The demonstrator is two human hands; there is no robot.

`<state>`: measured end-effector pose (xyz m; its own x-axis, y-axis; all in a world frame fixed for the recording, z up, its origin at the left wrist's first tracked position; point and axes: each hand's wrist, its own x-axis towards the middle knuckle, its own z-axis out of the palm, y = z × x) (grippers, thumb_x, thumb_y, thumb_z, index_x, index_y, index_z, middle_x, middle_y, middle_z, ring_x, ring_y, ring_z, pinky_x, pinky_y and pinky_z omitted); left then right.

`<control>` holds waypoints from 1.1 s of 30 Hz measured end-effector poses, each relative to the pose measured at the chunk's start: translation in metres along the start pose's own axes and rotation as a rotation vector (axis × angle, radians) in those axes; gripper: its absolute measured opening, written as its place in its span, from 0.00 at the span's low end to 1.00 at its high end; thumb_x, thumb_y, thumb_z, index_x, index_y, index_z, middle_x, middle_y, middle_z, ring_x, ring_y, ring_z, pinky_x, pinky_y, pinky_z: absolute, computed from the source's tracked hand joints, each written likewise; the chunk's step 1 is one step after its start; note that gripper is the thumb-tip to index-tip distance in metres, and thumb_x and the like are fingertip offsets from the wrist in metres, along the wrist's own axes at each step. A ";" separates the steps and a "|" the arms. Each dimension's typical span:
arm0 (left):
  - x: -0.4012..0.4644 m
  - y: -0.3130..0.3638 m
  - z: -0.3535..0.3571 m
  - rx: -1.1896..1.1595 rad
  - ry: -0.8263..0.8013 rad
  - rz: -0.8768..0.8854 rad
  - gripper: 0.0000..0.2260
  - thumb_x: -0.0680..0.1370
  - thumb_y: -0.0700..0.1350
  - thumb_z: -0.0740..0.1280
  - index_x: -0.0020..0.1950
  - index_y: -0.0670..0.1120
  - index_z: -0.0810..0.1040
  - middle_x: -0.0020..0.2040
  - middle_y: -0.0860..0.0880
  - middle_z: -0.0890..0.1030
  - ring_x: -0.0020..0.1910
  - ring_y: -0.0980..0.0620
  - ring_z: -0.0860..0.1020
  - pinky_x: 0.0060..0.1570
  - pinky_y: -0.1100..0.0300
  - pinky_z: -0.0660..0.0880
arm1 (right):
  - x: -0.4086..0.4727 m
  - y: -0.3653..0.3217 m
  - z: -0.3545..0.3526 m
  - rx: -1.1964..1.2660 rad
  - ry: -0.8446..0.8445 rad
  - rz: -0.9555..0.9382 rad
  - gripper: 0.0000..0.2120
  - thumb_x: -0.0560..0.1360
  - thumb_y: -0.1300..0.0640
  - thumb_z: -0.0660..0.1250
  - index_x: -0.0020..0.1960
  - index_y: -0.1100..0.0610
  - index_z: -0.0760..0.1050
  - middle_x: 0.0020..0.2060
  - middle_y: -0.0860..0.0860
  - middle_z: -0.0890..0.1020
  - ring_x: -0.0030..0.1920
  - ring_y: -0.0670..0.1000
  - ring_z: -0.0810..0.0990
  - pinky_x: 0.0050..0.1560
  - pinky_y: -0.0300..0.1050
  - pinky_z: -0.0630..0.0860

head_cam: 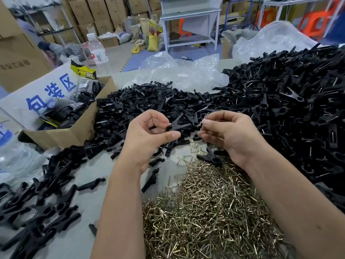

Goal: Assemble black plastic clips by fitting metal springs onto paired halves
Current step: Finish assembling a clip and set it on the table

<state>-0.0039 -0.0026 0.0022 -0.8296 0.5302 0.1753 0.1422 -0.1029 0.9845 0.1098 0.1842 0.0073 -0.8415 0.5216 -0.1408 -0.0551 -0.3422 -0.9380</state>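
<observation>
Clip halves [176, 126], paired, sit pinched in the left hand [149, 135] above the table, while the right hand [227, 133] pinches a metal spring [200, 126] just beside them. Looks like the fitting step: next, the spring must be lined up and pushed over the pair.

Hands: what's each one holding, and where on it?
Left hand pinches black clip halves at the ringed end between thumb and fingers. Right hand pinches a thin metal spring at its fingertips; which part of it cannot be told.
</observation>
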 end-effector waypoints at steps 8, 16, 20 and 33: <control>-0.001 0.002 0.005 0.126 -0.076 0.101 0.17 0.63 0.38 0.84 0.42 0.53 0.81 0.40 0.52 0.80 0.42 0.51 0.80 0.48 0.52 0.81 | -0.002 0.001 0.005 -0.220 0.035 -0.053 0.05 0.74 0.63 0.77 0.41 0.54 0.87 0.39 0.54 0.88 0.37 0.49 0.84 0.30 0.42 0.73; -0.001 0.001 0.004 0.167 -0.060 0.105 0.17 0.63 0.38 0.84 0.42 0.53 0.81 0.40 0.54 0.79 0.41 0.54 0.80 0.45 0.59 0.79 | -0.004 0.002 0.002 -0.728 0.062 -0.206 0.07 0.72 0.60 0.80 0.39 0.50 0.85 0.34 0.49 0.86 0.30 0.44 0.81 0.34 0.40 0.76; 0.002 -0.003 -0.002 0.154 0.089 0.094 0.16 0.62 0.42 0.85 0.41 0.53 0.81 0.40 0.54 0.79 0.40 0.55 0.76 0.45 0.60 0.76 | -0.006 -0.001 -0.001 -0.997 -0.036 -0.209 0.09 0.69 0.55 0.83 0.45 0.48 0.86 0.32 0.46 0.86 0.30 0.41 0.82 0.32 0.32 0.77; -0.003 0.005 0.005 0.049 -0.127 0.149 0.17 0.61 0.36 0.84 0.40 0.52 0.83 0.38 0.51 0.83 0.36 0.55 0.81 0.40 0.63 0.78 | -0.009 -0.006 0.011 -0.164 -0.041 -0.062 0.01 0.73 0.65 0.78 0.42 0.61 0.86 0.30 0.54 0.83 0.25 0.45 0.78 0.23 0.36 0.70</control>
<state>0.0021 -0.0011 0.0066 -0.7234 0.6141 0.3157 0.2871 -0.1483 0.9463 0.1118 0.1733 0.0174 -0.8605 0.5044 -0.0710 -0.0224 -0.1767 -0.9840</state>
